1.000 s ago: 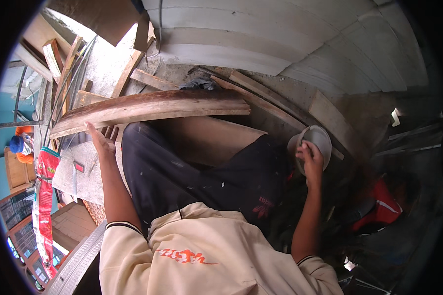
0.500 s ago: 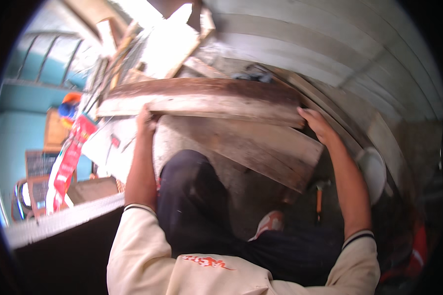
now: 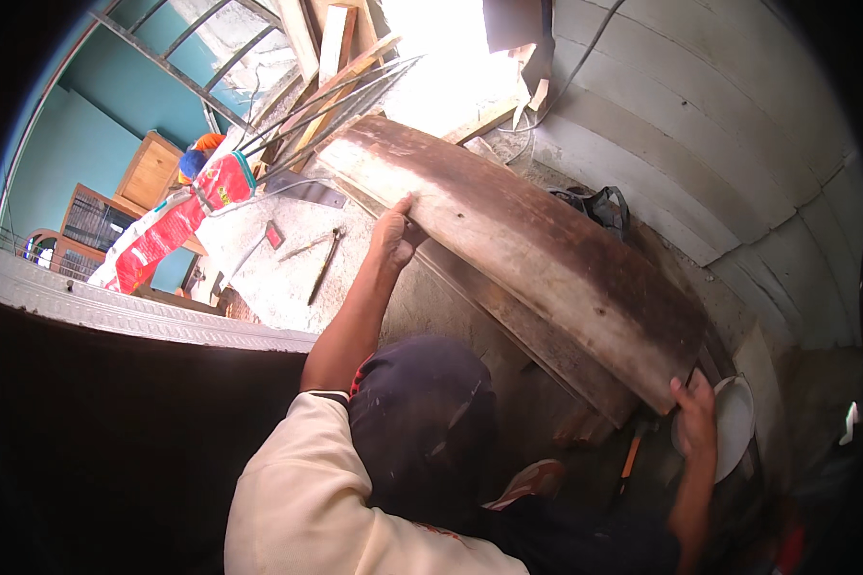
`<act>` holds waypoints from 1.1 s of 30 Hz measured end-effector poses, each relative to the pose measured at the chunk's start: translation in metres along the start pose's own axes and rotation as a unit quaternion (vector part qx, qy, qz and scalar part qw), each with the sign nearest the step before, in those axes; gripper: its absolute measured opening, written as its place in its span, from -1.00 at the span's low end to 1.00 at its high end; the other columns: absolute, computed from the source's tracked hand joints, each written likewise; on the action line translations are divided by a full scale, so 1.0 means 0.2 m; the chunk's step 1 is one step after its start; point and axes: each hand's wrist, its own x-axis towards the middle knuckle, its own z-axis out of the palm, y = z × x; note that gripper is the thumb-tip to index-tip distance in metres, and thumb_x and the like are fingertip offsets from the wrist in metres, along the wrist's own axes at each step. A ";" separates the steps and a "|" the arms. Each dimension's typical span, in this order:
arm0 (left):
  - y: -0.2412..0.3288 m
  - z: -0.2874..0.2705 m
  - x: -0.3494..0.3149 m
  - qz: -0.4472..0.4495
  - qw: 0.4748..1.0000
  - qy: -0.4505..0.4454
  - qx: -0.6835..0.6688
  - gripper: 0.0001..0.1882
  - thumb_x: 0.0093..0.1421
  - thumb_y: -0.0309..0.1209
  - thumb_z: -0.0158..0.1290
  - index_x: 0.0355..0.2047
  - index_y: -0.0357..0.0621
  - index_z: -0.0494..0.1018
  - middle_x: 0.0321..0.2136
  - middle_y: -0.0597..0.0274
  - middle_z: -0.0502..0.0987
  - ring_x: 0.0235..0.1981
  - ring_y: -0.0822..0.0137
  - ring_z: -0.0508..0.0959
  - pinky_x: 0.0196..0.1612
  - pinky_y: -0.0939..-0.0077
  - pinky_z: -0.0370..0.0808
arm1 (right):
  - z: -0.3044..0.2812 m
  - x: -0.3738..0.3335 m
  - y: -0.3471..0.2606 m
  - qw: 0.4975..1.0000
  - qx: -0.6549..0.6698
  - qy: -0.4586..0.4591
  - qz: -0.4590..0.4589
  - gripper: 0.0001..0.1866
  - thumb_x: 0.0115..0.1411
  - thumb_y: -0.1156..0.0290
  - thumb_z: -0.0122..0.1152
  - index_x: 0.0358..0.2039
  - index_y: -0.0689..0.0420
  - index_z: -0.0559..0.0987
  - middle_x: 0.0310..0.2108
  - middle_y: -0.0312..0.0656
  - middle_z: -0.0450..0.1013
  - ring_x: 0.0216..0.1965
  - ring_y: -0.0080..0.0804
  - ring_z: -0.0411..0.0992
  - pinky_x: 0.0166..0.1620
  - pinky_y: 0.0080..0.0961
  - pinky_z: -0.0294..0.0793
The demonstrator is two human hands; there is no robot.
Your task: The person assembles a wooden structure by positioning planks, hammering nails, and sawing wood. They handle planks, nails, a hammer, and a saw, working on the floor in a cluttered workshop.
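A long brown wooden board (image 3: 537,249), worn pale along its near side, slants from the upper left down to the right in front of me. My left hand (image 3: 395,236) grips its near edge toward the far end, thumb on top and fingers underneath. At the near right end my right hand (image 3: 696,407) is closed on the corner, its thumb on the upper face and the other fingers mostly hidden. Beneath lies a second wooden plank (image 3: 547,356), partly covered by the board.
A hammer (image 3: 631,454) with an orange handle lies on the floor, near a white round basin (image 3: 731,431) beside my right hand. Timber pieces (image 3: 340,67) and thin rods lean at the back. A red and white sack (image 3: 177,225) stands left. Grey panels (image 3: 681,115) form the right wall.
The board has swung from nearly level to a steep slant, its right end coming down toward me. Both hands have moved along with it, still holding. My view has shifted too.
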 end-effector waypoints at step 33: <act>-0.06 0.29 -0.57 0.124 0.856 -0.157 0.477 -0.51 0.45 -0.18 0.22 0.19 -0.31 0.52 -0.02 0.00 0.69 0.01 0.22 0.69 0.10 0.32 0.60 | -0.30 -0.35 0.47 0.948 -0.231 0.206 0.082 -0.64 0.50 0.22 0.21 -0.02 0.30 0.67 -0.38 -0.27 0.52 -0.40 -0.56 0.46 -0.26 -0.52 0.45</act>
